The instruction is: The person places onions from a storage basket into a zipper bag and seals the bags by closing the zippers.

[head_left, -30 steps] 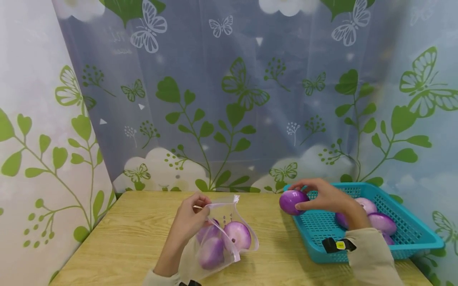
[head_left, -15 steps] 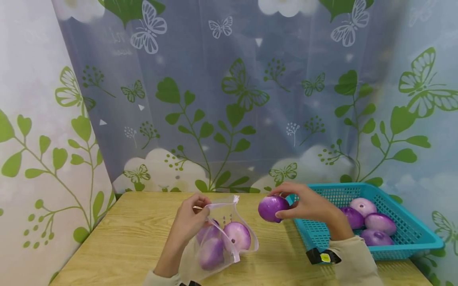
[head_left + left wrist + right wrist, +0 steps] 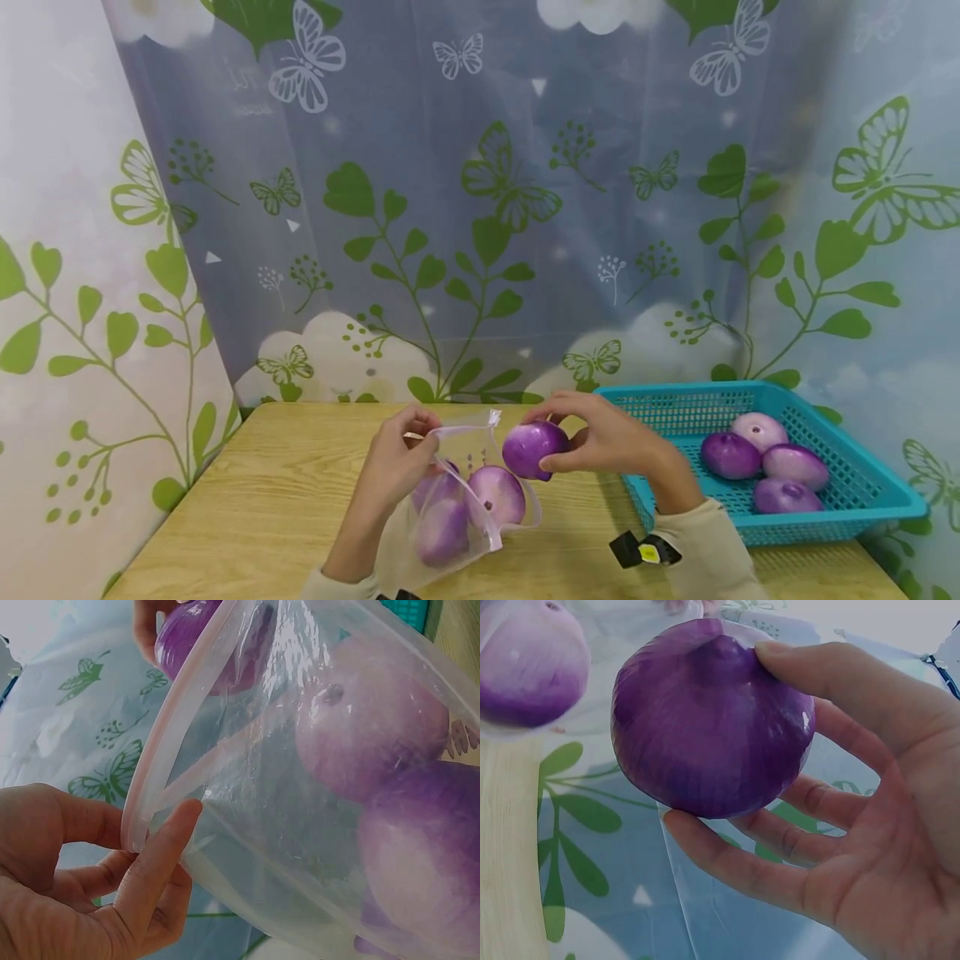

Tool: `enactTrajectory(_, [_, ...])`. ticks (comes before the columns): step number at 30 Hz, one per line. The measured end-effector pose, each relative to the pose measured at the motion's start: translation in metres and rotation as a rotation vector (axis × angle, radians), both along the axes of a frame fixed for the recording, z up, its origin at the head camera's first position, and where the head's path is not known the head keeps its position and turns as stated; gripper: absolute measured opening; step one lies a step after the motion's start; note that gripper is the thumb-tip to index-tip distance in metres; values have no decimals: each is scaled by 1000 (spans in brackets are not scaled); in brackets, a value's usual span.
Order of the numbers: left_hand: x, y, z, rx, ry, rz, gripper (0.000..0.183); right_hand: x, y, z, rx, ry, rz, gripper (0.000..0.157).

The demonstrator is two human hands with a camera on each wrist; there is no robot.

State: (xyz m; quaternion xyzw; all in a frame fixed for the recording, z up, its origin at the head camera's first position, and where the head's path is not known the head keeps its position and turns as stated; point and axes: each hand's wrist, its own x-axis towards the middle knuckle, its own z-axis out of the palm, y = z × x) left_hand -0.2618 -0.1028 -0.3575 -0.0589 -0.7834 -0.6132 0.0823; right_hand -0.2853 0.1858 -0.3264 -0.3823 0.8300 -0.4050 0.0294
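Note:
My left hand (image 3: 400, 457) pinches the rim of a clear zip bag (image 3: 442, 554) between thumb and fingers, and the bag's mouth gapes to the right. Inside lie purple onions, one pale with its root end showing (image 3: 497, 495) and a darker one (image 3: 442, 532) beside it, with another partly hidden behind. My right hand (image 3: 603, 437) grips a glossy purple onion (image 3: 535, 450) with thumb and fingertips, just above and right of the bag's mouth. In the right wrist view the thumb sits near the stem end of that onion (image 3: 712, 727).
A turquoise plastic basket (image 3: 862, 492) stands at the right of the wooden table (image 3: 277, 483), with several purple onions (image 3: 797, 467) in it. Patterned curtains (image 3: 420, 250) hang behind the table and along both sides.
My right hand has carried the onion leftward from above the basket's left edge to the bag's mouth. The left hand and the bag have stayed nearly still.

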Motion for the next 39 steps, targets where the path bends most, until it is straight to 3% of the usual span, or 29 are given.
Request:
enactTrajectory(13, [0, 0, 1, -1, 0, -1, 13, 4, -19, -3, 17, 39, 24, 44])
enactTrajectory(39, [1, 0, 0, -9, -3, -17, 16, 0, -33, -18, 84, 139, -37, 44])
